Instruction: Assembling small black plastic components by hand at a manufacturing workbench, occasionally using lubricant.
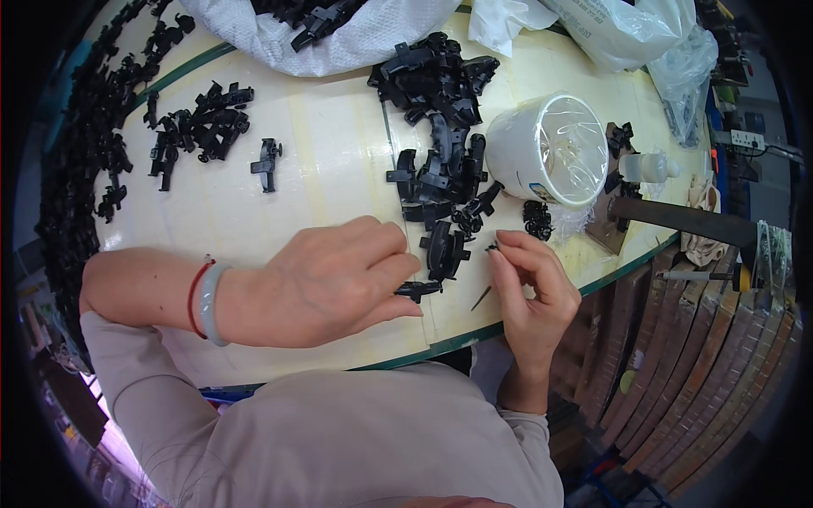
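Note:
My left hand (343, 279), with a pale bangle and a red cord at the wrist, is closed over the table with its fingers curled. Between its fingers and thumb sticks out a black plastic part (420, 289), partly hidden by the hand. My right hand (533, 275) pinches a tiny black piece (493, 247) between thumb and forefinger; its exact kind is too small to tell. Between the hands lies a larger curved black plastic part (444, 250). Close to the right fingertips is a clump of small black pieces (537, 220).
A white tub (527, 148) with clear film lies tilted beyond my right hand. Black parts (436, 76) are heaped behind. A white sack (356, 42) and plastic bags (631, 34) sit farther back. A dark metal arm (686, 218) juts in from the right beside a small bottle (648, 168).

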`<state>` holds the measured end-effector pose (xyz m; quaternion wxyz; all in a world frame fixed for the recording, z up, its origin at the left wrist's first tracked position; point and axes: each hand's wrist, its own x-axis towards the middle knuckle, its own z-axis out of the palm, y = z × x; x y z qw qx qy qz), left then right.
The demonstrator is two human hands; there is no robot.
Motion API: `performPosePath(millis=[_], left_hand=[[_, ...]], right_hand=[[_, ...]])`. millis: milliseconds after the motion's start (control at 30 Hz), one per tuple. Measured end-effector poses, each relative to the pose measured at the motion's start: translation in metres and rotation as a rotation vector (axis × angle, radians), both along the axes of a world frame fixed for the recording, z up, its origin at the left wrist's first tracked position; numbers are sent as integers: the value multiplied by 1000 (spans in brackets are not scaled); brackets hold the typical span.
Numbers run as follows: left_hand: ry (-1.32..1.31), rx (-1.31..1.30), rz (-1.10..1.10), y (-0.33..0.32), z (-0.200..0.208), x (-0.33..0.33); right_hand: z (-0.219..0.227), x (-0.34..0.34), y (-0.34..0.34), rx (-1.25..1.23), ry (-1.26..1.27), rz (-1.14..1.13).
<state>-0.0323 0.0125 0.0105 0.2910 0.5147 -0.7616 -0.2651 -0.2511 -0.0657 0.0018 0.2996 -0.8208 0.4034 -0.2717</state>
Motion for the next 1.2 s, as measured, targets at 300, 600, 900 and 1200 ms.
performPosePath(millis=[300,600,900,1200], left_hand=[[177,-45,-67,0,-20,-6],[799,425,-43,-7,-17,1],[979,713,-25,-20,-9,5],[1121,764,-8,-14,-18,7]], right_hand=[[1,-15,-2,695,-799,-64],[4,-11,-2,580,-796,-48],[15,-14,-15,38,-465,-144],[35,6,-65,-669,5,29]])
